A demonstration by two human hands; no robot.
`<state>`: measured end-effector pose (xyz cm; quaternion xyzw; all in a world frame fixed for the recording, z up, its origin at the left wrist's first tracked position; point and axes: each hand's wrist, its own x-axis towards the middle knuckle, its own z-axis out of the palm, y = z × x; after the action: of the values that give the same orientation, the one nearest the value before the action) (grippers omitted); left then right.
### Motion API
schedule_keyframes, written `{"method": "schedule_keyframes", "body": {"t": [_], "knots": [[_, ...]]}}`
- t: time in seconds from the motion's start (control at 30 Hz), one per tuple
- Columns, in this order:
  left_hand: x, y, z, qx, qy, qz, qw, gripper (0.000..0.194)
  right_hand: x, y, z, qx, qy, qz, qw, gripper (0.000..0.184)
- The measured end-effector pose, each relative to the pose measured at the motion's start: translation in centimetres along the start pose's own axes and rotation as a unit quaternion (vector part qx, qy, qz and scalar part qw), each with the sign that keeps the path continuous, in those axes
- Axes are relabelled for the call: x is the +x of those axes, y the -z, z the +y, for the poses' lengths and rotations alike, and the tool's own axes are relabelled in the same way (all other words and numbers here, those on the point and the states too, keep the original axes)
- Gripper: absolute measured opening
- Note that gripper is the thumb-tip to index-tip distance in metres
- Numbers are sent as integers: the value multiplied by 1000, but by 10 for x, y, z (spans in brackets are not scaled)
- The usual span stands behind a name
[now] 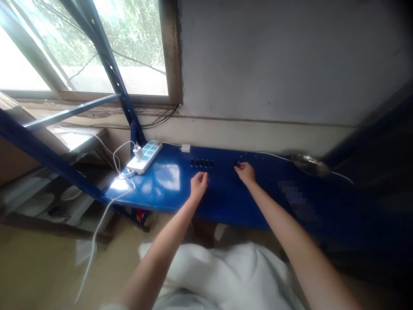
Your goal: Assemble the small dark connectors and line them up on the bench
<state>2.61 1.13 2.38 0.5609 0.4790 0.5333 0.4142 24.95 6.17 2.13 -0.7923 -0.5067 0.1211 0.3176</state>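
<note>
1. Two bare hands work at the middle of a blue metal shelf (226, 206), just below the frame's centre.
2. Four small black upright pieces (201, 163) stand in a row on the shelf, just above and slightly beyond the left grip (198, 184). They could be slots or clips; the picture does not settle which.
3. The left grip has its fingers drawn together and curled towards the shelf, near the row but not visibly touching it, with nothing showing between them.
4. The right grip (245, 173) has its fingers together at a small dark piece (238, 163) on the shelf. It touches the piece, but whether it is clamped on it cannot be told.
5. Farther along the shelf, towards the right of the frame, lies a steel dish (310, 165), with a pixelated patch (295, 196) nearer the hands.
6. Towards the left of the shelf sits a white power strip (145, 156) with a charger (138, 151) plugged in, and white cable (100, 228) hangs down to the floor.
7. A window (129, 51) fills the upper left of the frame, beside a grey wall (274, 56).
</note>
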Motion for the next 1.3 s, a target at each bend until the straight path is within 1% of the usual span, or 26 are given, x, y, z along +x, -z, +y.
{"method": "schedule_keyframes", "body": {"t": [0.07,0.13,0.2,0.27,0.43,0.7,0.77,0.83,0.87,0.93,1.13,1.23,1.3], "knots": [[0,0,-1,2,-4,1,1000,32,10,1,6,8,-40,-5,999,47],[1,0,-1,4,-1,2,1000,32,18,-1,9,4,-59,-24,998,59],[1,-1,-1,9,3,2,1000,32,23,-3,9,-12,-64,-37,997,65],[0,-1,0,13,3,0,1000,32,27,-5,7,-38,-67,-37,996,67],[0,0,1,13,-1,-3,1000,33,31,-8,0,-88,-77,-42,992,62],[1,0,-2,14,0,-5,1000,34,40,-15,-3,-85,-80,-32,993,56],[1,0,-2,13,-1,-5,1000,34,40,-17,-4,-78,-84,-23,993,45],[1,0,-2,13,-1,-5,1000,34,38,-19,-4,-69,-81,-12,994,27],[1,0,-2,14,-2,-5,1000,34,35,-19,-4,-65,-76,-4,995,20],[0,0,-1,17,-4,-7,1000,34,30,-21,-3,-62,-54,11,997,14],[0,0,-2,47,-28,-12,998,33,8,-24,3,-66,41,36,996,18],[0,-1,-3,67,-45,-15,997,33,-9,-28,-1,-36,91,56,994,20],[0,-1,-3,82,-61,-24,994,31,-23,-32,-8,-2,140,69,988,22]]}}
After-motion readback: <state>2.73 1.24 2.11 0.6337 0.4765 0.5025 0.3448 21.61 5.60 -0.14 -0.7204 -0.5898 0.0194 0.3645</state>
